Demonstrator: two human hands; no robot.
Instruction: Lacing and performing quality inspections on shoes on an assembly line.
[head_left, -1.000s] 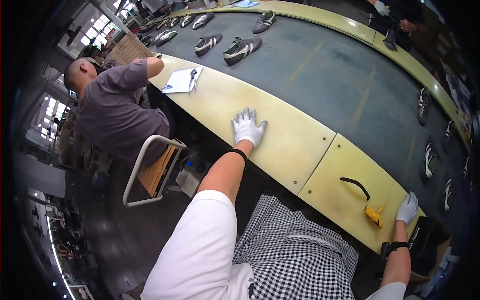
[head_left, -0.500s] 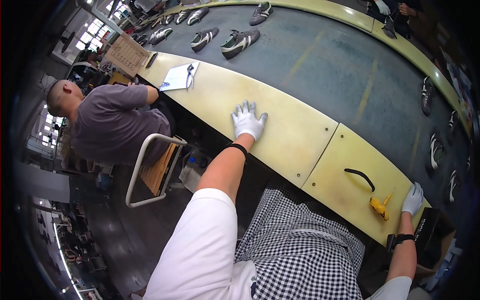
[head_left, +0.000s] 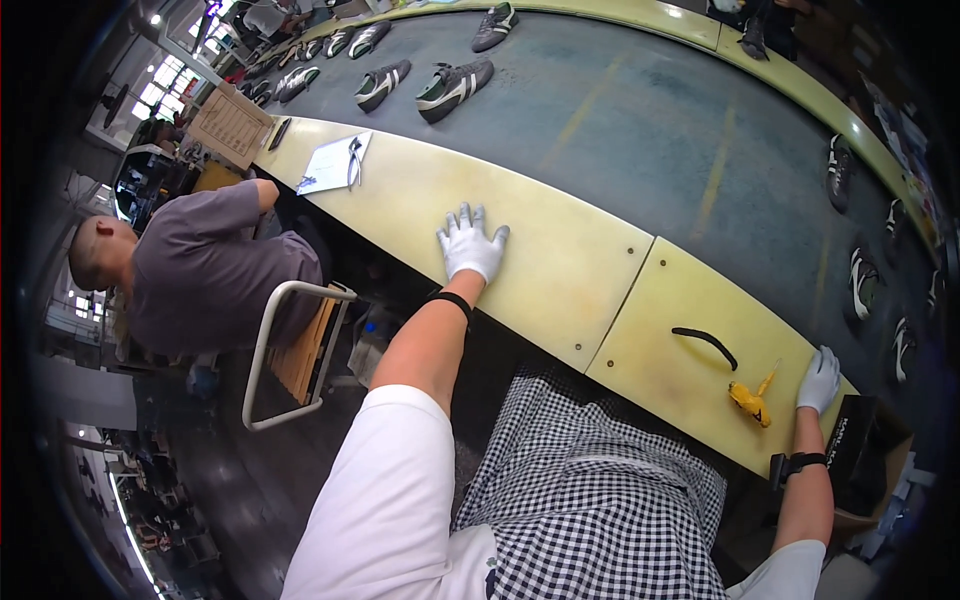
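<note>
My left hand (head_left: 468, 250), in a white glove with grey fingertips, lies flat on the pale yellow tabletop (head_left: 560, 260), fingers spread and nothing in them. At the far right of the same surface rests my right hand (head_left: 819, 380), gloved too. Its fingers stretch out over the edge beside the belt, and no object shows in it. Just left of that hand is a yellow object (head_left: 749, 402) with a thin pointed tip; its kind is unclear. A curved black strip (head_left: 706, 346) lies near it, touched by neither hand.
Beyond the table, a dark grey-green belt (head_left: 640, 130) carries several grey sneakers (head_left: 455, 88) with white stripes. Pliers (head_left: 354, 160) lie on a white sheet (head_left: 325, 168). A co-worker (head_left: 210, 265) sits at left by a chair (head_left: 298, 350). A black box (head_left: 858, 450) stands near my right arm.
The view has shifted a little, so the table and belt appear farther left. The co-worker's head and upper body are lower. Both my hands stay in place on the tabletop.
</note>
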